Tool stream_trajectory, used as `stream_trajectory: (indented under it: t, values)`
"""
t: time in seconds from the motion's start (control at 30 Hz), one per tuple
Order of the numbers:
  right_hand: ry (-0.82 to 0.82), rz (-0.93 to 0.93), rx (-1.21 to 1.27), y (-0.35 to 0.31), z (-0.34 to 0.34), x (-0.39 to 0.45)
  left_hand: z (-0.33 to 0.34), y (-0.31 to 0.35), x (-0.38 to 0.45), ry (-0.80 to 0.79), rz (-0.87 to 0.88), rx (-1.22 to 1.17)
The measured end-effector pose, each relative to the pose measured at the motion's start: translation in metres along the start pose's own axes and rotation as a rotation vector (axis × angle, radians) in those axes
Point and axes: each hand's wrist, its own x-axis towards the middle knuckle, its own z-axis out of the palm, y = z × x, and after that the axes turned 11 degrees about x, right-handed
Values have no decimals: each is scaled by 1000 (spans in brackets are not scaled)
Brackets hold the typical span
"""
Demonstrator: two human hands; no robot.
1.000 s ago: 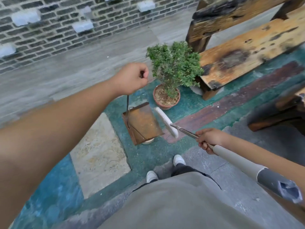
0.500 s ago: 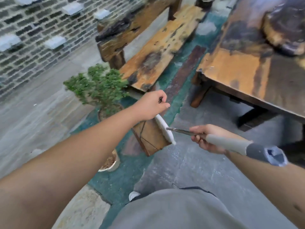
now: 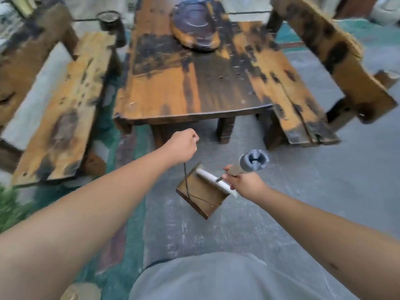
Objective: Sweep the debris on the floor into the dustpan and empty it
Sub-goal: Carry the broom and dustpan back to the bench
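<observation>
A rusty brown metal dustpan (image 3: 201, 194) hangs above the grey floor on a thin dark wire handle. My left hand (image 3: 183, 146) is closed around the top of that wire. My right hand (image 3: 240, 182) grips the broom's handle (image 3: 252, 163), whose grey end cap points up at the camera. The broom's white head (image 3: 214, 184) lies across the open edge of the dustpan. No debris is visible in the pan or on the floor.
A weathered wooden table (image 3: 194, 83) stands straight ahead with a dark carved tray (image 3: 194, 31) on it. Wooden benches flank it at left (image 3: 62, 109) and right (image 3: 307, 105). Green foliage (image 3: 10, 208) shows at the far left edge.
The view has swung right, away from the potted plant and brick wall, and now faces the table. Both hands still carry the dustpan and broom, now over the grey floor.
</observation>
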Motion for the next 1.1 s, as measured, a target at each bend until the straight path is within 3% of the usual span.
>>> stream_trajectory:
  t: [0.17, 0.3, 0.5, 0.7, 0.87, 1.1]
  values:
    - [157, -94, -196, 50, -95, 2, 44, 106, 63, -226, 142, 42]
    - [318, -23, -241, 78, -160, 6, 88, 181, 115, -287, 240, 7]
    - [630, 152, -127, 125, -267, 24, 151, 300, 195, -370, 655, 243]
    - [944, 342, 164, 156, -366, 32, 202, 420, 260, -478, 867, 287]
    - [972, 406, 168, 198, -438, 34, 245, 517, 297, -540, 984, 346]
    - [971, 371, 60, 284, -582, 56, 337, 666, 362, -586, 997, 388]
